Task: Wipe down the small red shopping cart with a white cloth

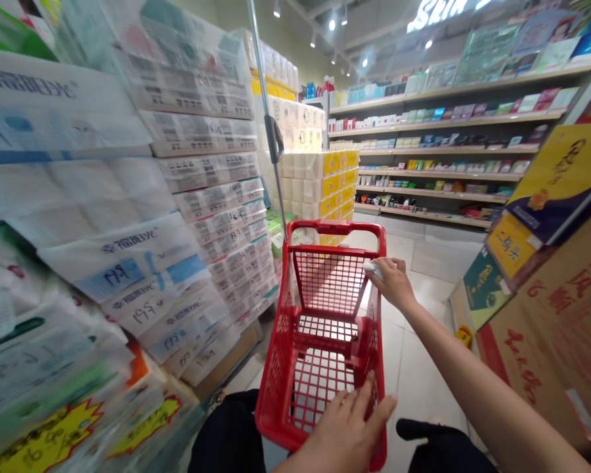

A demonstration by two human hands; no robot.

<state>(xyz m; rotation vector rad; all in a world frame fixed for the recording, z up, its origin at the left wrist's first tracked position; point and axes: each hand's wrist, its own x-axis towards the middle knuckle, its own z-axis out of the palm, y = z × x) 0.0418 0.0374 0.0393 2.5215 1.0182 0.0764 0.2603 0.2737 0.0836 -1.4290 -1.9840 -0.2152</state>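
Note:
A red plastic shopping cart point(335, 341) with a lattice basket stands directly before me. Its handle bar point(335, 227) is at the far end. My right hand point(393, 281) pinches a small crumpled white wipe point(373, 268), a tissue or cloth, beside the cart's upper right side, just below the handle. Closer to me, my left hand point(347, 420) lies over the near right rim, fingers apart and stretched forward, with nothing visible in it. Whether its palm presses on the rim is hidden. I see no goods in the basket.
Tall stacks of wrapped tissue packs point(211, 164) line the left side. A metal pole point(263, 79) with a black clip rises behind the cart's left side. Cardboard boxes point(551, 328) stand on the right. Shelves of small boxes point(438, 144) fill the back, beyond a tiled floor point(416, 355).

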